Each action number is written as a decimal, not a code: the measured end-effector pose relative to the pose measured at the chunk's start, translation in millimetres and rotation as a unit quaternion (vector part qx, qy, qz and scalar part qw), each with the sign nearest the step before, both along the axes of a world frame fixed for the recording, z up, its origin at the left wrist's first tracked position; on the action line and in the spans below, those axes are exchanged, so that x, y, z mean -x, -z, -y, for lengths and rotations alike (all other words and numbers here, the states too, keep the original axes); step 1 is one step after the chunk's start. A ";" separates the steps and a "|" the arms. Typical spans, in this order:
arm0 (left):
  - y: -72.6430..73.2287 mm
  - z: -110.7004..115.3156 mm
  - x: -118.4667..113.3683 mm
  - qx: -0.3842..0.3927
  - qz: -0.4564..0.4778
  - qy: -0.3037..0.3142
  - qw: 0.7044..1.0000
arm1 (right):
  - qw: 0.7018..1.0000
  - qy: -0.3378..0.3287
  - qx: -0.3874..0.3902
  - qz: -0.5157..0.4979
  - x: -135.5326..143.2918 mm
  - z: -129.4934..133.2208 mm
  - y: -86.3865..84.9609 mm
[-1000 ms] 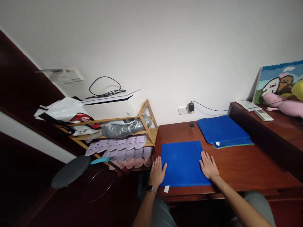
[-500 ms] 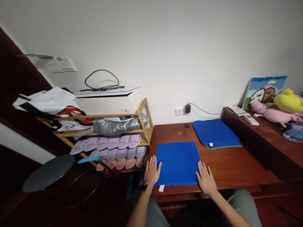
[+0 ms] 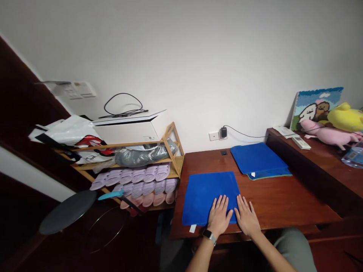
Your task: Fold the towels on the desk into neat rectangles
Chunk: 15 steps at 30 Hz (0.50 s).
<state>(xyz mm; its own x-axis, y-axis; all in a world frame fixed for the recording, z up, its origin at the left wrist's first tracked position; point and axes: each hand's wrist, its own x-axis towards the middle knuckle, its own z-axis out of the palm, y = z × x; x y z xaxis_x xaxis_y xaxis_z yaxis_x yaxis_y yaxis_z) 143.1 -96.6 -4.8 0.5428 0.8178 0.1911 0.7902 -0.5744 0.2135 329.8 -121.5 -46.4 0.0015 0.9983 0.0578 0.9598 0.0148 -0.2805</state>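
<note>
A blue cloth (image 3: 204, 192) lies flat on the wooden desk (image 3: 286, 204), its small white tag sticking out at the near left. My left hand (image 3: 220, 217), with a watch on the wrist, rests flat on the right part of this cloth, fingers stretched out. At the cloth's right edge my right hand (image 3: 247, 217) lies palm down with its fingers extended, partly on the desk. Neither hand grips anything. Further back to the right, more blue cloths (image 3: 258, 156) are stacked flat, the lower one showing a green edge and a white tag.
Left of the desk stands a wooden rack (image 3: 177, 158) with rows of slippers (image 3: 138, 175) and a white box (image 3: 127, 132) on top. A raised shelf at right holds a remote (image 3: 301, 142), plush toys (image 3: 326, 135) and a water bottle (image 3: 353, 156). A charger (image 3: 224, 132) is plugged into the wall.
My left hand has moved right, from the cloth's left edge onto its right part beside my right hand. My right hand stays at the right edge. The view has shifted slightly.
</note>
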 end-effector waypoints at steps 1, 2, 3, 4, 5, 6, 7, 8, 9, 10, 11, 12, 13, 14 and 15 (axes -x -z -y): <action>3.7 2.0 11.0 0.006 -0.005 -0.020 1.000 | 1.000 0.000 -0.001 -0.002 0.1 0.1 -0.4; 7.0 4.2 27.5 0.009 -0.012 -0.045 0.999 | 1.000 0.001 0.000 -0.004 0.4 0.4 -1.5; 9.9 6.9 47.8 0.009 -0.020 -0.074 0.997 | 1.000 0.003 0.001 -0.006 1.0 0.6 -3.5; 12.5 10.0 70.4 0.008 -0.029 -0.107 0.994 | 1.000 0.005 0.003 -0.007 1.7 0.9 -6.1; 14.8 13.6 93.6 0.005 -0.034 -0.140 0.990 | 1.000 0.007 0.007 -0.008 2.5 1.0 -9.4; 16.9 17.5 115.7 0.000 -0.037 -0.165 0.986 | 1.000 0.009 0.011 -0.009 3.5 0.9 -13.1; 18.9 21.4 135.6 -0.001 -0.039 -0.175 0.984 | 1.000 0.011 0.017 -0.010 4.5 0.5 -17.0; 20.7 25.4 152.4 0.000 -0.037 -0.175 0.984 | 1.000 0.011 0.022 -0.011 5.3 0.0 -21.1; 22.4 29.3 165.7 0.001 -0.032 -0.170 0.985 | 1.000 0.010 0.026 -0.014 5.8 -0.5 -25.0; 24.0 33.2 175.6 -0.002 -0.024 -0.165 0.986 | 0.999 0.010 0.025 -0.018 6.0 -0.5 -28.9; 25.5 37.2 182.5 -0.008 -0.012 -0.164 0.986 | 1.000 0.011 0.019 -0.022 5.7 0.3 -32.5; 27.1 41.1 186.9 -0.018 0.003 -0.166 0.986 | 1.000 0.008 0.005 -0.027 4.7 2.4 -35.8; 28.8 45.1 189.5 -0.030 0.018 -0.168 0.985 | 0.999 -0.001 -0.016 -0.032 2.9 5.9 -38.5; 30.8 48.9 191.0 -0.040 0.031 -0.167 0.985 | 0.998 -0.019 -0.041 -0.038 0.3 11.1 -40.5; 32.9 52.6 192.1 -0.049 0.041 -0.160 0.985 | 0.996 -0.045 -0.066 -0.045 -3.2 17.9 -41.6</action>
